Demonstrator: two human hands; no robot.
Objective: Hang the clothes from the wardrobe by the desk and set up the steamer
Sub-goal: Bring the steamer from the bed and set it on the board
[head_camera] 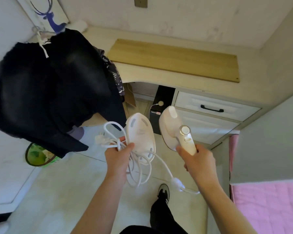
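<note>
Steamer (174, 130) in the right hand (195, 160), base (141, 137) and cord (139, 168) in the left hand (118, 157).

The right hand gripped the steamer by its handle, head pointing away toward the counter (210, 78) beyond. The left hand, just beside it, curled round the white base and a bundle of looped cord; one length of cord ran below the right hand to the steamer. Dark clothes (54, 88) hung up and left of the left hand, beside the counter.

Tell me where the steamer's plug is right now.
In the head view, the plug dangles left of the left hand, which grips the coiled cord, below the dark garment.
</note>
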